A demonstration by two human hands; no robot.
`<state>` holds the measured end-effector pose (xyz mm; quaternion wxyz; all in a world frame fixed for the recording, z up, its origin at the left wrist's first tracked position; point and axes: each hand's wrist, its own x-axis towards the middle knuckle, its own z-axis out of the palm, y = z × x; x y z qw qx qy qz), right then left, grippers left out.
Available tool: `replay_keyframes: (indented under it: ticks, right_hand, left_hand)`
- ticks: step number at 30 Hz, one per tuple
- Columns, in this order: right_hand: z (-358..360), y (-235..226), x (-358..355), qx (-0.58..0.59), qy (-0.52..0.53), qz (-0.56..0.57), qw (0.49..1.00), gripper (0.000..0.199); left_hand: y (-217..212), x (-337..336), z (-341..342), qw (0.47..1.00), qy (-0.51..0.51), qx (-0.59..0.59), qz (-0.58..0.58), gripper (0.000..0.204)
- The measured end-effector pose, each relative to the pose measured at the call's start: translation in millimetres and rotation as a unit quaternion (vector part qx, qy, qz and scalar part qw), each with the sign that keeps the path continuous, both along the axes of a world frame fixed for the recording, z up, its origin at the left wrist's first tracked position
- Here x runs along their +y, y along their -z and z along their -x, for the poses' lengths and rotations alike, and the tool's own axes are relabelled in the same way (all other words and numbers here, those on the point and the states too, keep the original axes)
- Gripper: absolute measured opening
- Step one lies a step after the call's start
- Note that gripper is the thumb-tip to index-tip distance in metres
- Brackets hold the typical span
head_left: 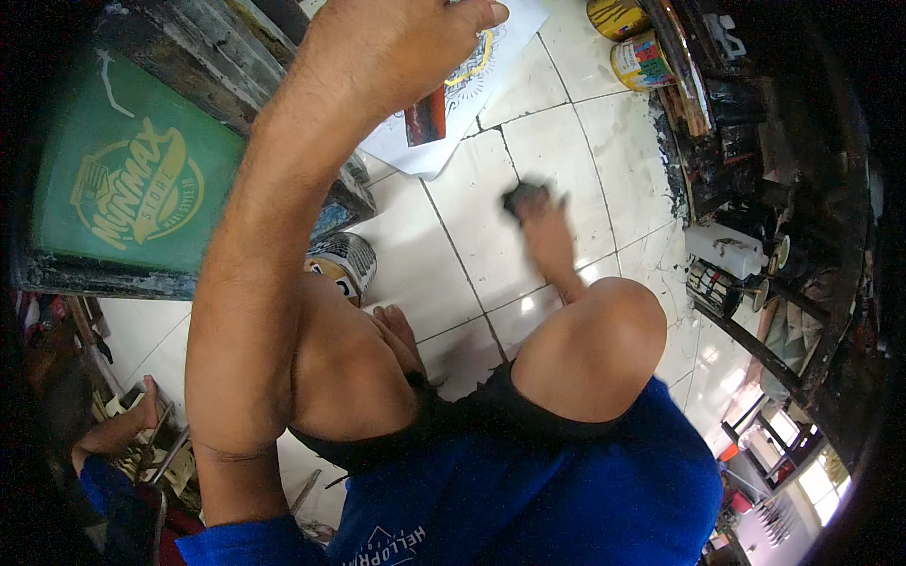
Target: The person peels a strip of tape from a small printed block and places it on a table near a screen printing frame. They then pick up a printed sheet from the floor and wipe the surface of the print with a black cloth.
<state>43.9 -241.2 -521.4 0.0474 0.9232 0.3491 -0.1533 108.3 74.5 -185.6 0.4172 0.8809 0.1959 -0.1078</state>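
Observation:
I squat on a white tiled floor [566,141], with my knees and blue shirt low in the picture. My left hand [396,42] reaches up to the top edge and rests on a white paper sheet [491,66] that carries a printed yellow and black design. Its fingers are partly cut off by the picture's edge. My right hand [549,236] is stretched out over the tiles and grips a small dark rag [526,196] that is pressed on the floor. Hand and rag are blurred.
A green mesh printing screen [132,179] in a dark frame leans at the left. A paint can [344,262] stands by my left knee, and two more cans [640,58] stand at top right. A dark stained rack [755,170] with a white bottle [722,247] lines the right. Another person's hand [127,420] is at lower left.

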Motion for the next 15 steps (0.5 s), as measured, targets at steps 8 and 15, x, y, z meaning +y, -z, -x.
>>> replay_keyframes:
  ticks: [8,15]
  right_hand:
    - [-43.7,-3.0,82.2,0.017,-0.081,-0.19,0.978,0.05]
    - [-207.8,24.2,56.3,-0.207,0.103,-0.179,0.956,0.051]
  left_hand:
    - [28.7,14.8,16.5,0.986,0.021,-0.149,-0.07,0.026]
    - [30.2,9.2,-0.9,0.995,0.026,-0.093,0.012,0.027]
